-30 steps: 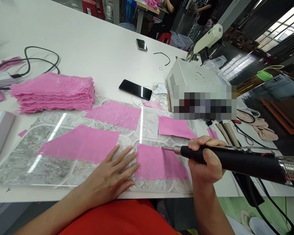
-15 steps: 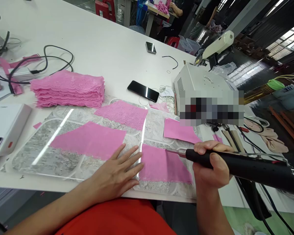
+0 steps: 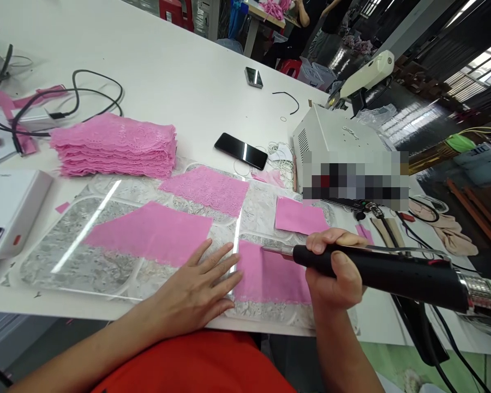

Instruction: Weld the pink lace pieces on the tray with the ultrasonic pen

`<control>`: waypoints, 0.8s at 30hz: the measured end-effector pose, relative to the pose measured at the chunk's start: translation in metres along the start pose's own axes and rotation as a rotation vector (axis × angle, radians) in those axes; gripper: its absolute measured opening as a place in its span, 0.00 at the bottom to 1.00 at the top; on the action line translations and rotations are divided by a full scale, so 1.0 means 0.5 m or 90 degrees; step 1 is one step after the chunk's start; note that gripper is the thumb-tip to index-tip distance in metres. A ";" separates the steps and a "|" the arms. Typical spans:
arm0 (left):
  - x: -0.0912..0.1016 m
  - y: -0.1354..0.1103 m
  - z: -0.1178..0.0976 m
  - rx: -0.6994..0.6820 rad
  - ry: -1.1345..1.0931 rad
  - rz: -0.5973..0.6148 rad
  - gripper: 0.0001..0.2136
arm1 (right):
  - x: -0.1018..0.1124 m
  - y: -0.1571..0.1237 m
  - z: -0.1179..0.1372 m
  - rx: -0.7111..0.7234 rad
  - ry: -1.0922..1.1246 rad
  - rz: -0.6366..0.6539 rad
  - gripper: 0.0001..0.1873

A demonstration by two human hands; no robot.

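Note:
My left hand (image 3: pixel 200 286) lies flat with fingers spread on the marbled mat (image 3: pixel 85 270), its fingertips at the left edge of a pink fabric piece (image 3: pixel 249 281). My right hand (image 3: pixel 335 267) is wrapped round a thick black corded hand tool (image 3: pixel 376 270) with a tapered metal tip. The tip points left, over or touching the upper part of that piece; I cannot tell which. Left of my fingers lies a larger pink fabric piece (image 3: pixel 151 232). Beyond are a pink lace piece (image 3: pixel 208 191) and a smaller pink piece (image 3: pixel 300 214).
A stack of pink lace (image 3: pixel 114 147) stands at the back left, near black cables (image 3: pixel 79 98). A phone (image 3: pixel 240 151) lies behind the mat. To the right stands a beige metal box (image 3: pixel 331 136). A white device (image 3: pixel 16 207) sits at the left. People are at work farther back.
My right hand has moved the tool left, so its tip is farther across the pink piece near the left fingers. My left hand has stayed in place.

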State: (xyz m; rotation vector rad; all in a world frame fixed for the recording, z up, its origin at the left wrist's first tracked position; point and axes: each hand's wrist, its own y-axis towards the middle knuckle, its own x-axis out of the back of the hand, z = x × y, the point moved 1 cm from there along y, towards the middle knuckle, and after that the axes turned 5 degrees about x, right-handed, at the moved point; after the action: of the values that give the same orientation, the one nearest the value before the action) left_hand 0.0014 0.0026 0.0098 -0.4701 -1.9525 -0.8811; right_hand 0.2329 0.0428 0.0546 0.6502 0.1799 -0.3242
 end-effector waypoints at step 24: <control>0.013 -0.025 -0.002 -0.079 0.020 0.057 0.16 | -0.043 -0.035 0.013 -0.067 0.063 0.051 0.07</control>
State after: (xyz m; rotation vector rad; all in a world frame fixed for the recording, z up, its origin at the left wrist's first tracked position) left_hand -0.0091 -0.0069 0.0108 -0.6069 -1.8404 -0.9502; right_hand 0.2072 0.0307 0.0552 0.5678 0.2636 -0.2035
